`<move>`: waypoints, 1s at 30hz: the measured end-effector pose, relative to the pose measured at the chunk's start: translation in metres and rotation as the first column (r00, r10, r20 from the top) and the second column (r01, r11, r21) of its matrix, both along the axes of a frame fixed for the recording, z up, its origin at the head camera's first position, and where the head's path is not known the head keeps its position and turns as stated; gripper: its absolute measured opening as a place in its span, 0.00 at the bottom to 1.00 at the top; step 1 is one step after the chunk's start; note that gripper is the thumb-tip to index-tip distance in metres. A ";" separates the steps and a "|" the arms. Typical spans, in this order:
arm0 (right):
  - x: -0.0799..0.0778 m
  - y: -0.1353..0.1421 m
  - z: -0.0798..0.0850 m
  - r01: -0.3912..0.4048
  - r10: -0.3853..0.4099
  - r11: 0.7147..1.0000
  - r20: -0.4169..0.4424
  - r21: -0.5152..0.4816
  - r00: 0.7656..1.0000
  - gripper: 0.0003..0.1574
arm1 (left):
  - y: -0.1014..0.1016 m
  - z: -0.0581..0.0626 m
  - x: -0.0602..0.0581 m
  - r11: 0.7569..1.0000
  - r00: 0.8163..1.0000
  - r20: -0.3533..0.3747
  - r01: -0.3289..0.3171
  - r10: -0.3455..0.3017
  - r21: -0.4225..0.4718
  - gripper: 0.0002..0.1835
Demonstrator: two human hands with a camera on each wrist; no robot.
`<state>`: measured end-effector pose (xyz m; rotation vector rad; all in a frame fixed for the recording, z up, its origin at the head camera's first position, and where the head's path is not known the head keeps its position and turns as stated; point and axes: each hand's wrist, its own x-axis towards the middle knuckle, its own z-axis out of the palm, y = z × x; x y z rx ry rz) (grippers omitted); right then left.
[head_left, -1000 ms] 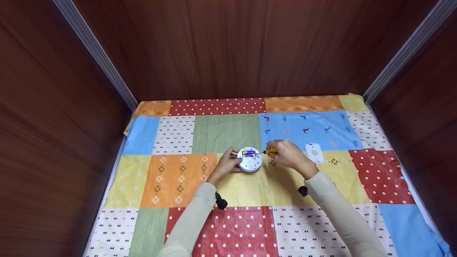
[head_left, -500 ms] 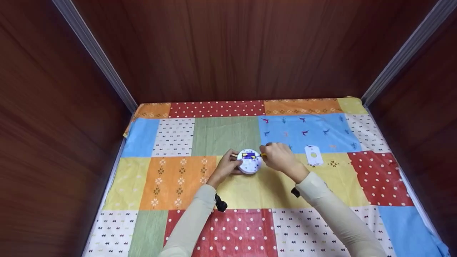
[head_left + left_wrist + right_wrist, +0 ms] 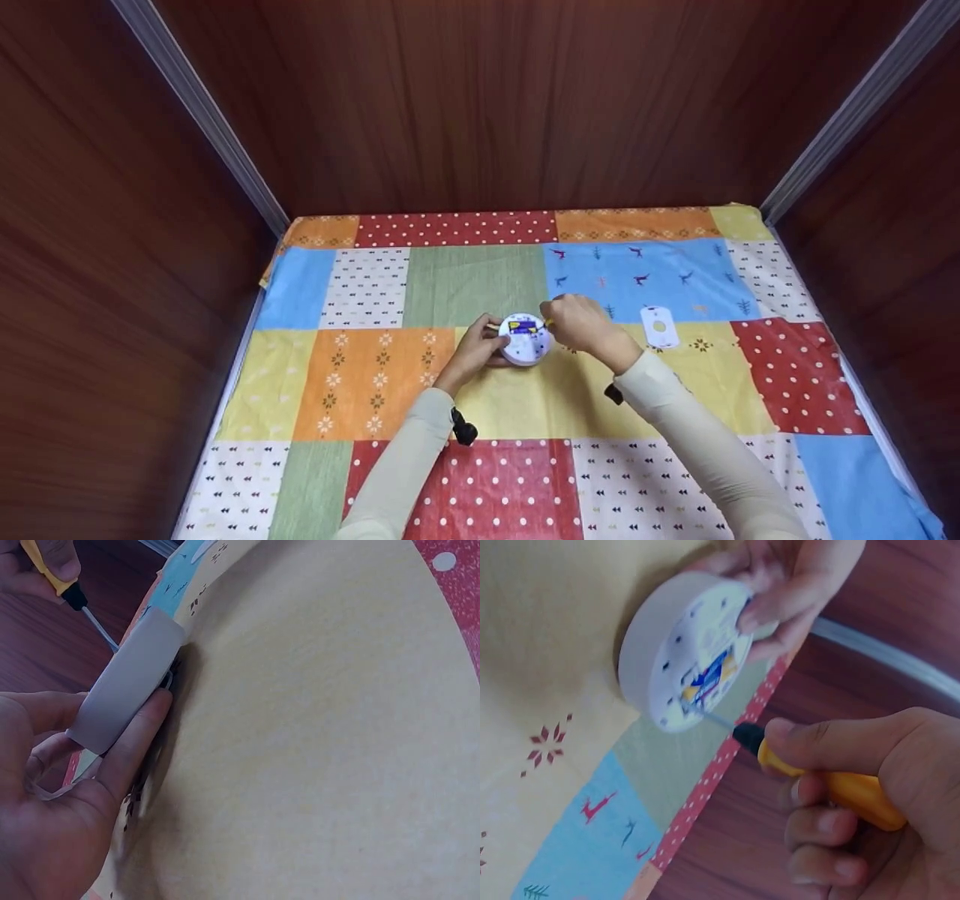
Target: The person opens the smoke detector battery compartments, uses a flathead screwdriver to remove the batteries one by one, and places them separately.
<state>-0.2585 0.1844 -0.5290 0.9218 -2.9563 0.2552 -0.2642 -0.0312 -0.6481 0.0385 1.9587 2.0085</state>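
A round white plastic device [image 3: 526,349] with dark holes in its face is gripped at its left edge by my left hand [image 3: 478,346], thumb over the face and fingers beneath. Blue and yellow batteries [image 3: 712,675] sit in a slot of that face. In the right wrist view, my right hand [image 3: 855,795] holds a screwdriver [image 3: 855,793] with a yellow handle and black collar, fingers curled round it. The metal shaft's tip meets the face close to one end of the batteries. The left wrist view shows the device [image 3: 127,682] edge-on, tilted, close over the cloth.
Right of the hands lies a flat white plate [image 3: 659,327] with a round hole. A patchwork tablecloth [image 3: 480,285] covers the table. Dark wooden panels [image 3: 495,105] with metal corner strips stand around the back and sides.
My right hand has moved left, closer to the device, and its wrist has turned so that the screwdriver handle is mostly hidden in the head view. The left hand keeps its grip.
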 end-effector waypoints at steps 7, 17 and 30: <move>-0.008 0.017 -0.005 -0.048 0.058 0.989 0.074 -0.139 0.996 0.10 | 0.000 0.000 -0.002 1.000 1.000 0.018 0.006 -0.007 0.012 0.14; -0.008 0.037 -0.016 -0.034 0.075 0.959 0.136 -0.281 0.988 0.04 | -0.002 -0.004 -0.001 0.998 0.999 0.051 0.016 -0.019 0.061 0.15; -0.010 0.054 -0.031 0.087 0.006 0.926 0.245 -0.368 0.969 0.04 | -0.001 -0.002 0.000 0.997 0.998 0.058 0.000 -0.005 0.078 0.16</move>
